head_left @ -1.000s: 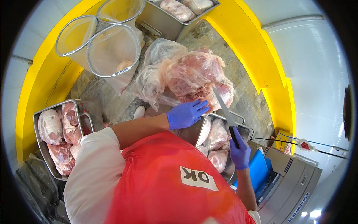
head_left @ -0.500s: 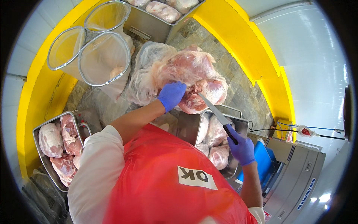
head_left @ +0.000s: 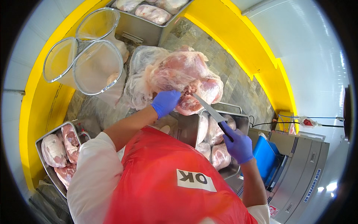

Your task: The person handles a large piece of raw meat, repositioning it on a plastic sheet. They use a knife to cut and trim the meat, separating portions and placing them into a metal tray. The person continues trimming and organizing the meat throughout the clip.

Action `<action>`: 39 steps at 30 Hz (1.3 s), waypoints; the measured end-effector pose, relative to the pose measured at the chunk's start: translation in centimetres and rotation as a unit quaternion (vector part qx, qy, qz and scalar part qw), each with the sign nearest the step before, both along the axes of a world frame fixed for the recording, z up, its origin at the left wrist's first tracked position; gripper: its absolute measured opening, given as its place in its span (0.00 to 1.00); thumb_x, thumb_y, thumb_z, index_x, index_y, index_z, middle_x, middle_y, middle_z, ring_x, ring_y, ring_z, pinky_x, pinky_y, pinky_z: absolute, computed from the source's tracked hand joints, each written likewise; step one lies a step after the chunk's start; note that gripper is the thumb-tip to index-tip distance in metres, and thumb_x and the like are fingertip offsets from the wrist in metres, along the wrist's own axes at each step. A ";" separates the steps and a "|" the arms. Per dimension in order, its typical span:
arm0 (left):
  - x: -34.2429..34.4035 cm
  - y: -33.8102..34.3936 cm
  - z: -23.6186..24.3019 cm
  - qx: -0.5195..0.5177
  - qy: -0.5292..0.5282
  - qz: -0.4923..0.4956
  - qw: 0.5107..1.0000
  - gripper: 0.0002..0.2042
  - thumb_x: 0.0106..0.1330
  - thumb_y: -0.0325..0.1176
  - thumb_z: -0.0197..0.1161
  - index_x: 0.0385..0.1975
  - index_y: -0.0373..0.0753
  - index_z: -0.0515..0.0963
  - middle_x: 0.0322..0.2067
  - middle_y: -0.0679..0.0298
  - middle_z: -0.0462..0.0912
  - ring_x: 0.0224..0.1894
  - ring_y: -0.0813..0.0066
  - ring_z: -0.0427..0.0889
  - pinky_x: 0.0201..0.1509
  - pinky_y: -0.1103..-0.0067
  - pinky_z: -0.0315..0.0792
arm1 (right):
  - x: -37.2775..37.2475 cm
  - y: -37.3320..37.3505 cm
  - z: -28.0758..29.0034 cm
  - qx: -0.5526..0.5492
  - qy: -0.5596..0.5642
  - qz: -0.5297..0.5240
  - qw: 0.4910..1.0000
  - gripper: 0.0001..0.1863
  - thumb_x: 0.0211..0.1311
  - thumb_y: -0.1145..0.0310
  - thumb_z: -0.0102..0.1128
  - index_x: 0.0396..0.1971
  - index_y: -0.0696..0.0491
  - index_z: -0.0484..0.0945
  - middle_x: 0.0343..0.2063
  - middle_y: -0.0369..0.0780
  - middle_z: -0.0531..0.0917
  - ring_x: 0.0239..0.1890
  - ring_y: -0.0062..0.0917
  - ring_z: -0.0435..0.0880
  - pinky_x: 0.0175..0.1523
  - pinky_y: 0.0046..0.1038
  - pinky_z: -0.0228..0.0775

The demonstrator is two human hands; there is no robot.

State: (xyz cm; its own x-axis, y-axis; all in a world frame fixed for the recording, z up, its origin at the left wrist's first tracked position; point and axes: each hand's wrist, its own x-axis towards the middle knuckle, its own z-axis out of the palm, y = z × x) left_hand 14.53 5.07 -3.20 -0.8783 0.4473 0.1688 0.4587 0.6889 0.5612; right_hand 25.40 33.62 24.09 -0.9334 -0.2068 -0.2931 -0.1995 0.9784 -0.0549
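Observation:
A large pale-pink piece of raw meat (head_left: pixel 182 72) lies in front of me, with clear plastic film (head_left: pixel 140 80) bunched at its left side. My left hand (head_left: pixel 166 103), in a blue glove, is closed on the meat's near left edge; its fingertips are partly hidden. In my blue-gloved right hand (head_left: pixel 238 145) is the black handle of a long knife (head_left: pixel 209 109), gripped with the fingers wrapped round. The blade points up and left, its tip at a ragged, redder cut (head_left: pixel 189 90) on the near side of the meat.
Steel tubs of meat stand close by: one at near right (head_left: pixel 244 121), one at left (head_left: pixel 44 160), one at the back (head_left: pixel 143 33). Three hoops with clear bags (head_left: pixel 97 67) stand at back left. A grey machine (head_left: pixel 304 164) and blue bin (head_left: pixel 266 160) are at right.
The whole view has shifted slightly. Both hands keep their grips, and the knife tip stays at the cut with little visible movement against the meat.

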 end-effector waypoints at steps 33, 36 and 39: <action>-13.1 -3.4 0.3 0.060 -0.128 0.286 0.948 0.42 0.73 0.66 0.56 0.75 0.36 0.67 0.54 0.39 0.85 0.54 0.39 0.85 0.60 0.55 0.78 | 1.6 6.1 -16.8 -0.079 0.128 0.023 0.988 0.30 0.69 0.62 0.71 0.71 0.35 0.78 0.21 0.42 0.78 0.18 0.37 0.81 0.24 0.41 0.74; -13.5 -2.6 1.1 0.034 -0.175 0.261 0.949 0.42 0.73 0.66 0.56 0.75 0.35 0.67 0.57 0.38 0.84 0.57 0.39 0.84 0.63 0.56 0.77 | 3.7 6.5 -20.4 -0.087 0.161 -0.010 0.983 0.31 0.69 0.60 0.69 0.72 0.31 0.76 0.24 0.43 0.80 0.19 0.40 0.82 0.25 0.42 0.75; -13.5 -3.0 -0.3 0.071 -0.160 0.270 0.947 0.43 0.72 0.68 0.54 0.76 0.38 0.67 0.60 0.39 0.82 0.61 0.39 0.82 0.66 0.57 0.75 | 4.2 4.9 -17.0 -0.124 0.107 -0.065 0.984 0.33 0.70 0.59 0.68 0.74 0.27 0.72 0.24 0.44 0.80 0.23 0.43 0.85 0.28 0.45 0.77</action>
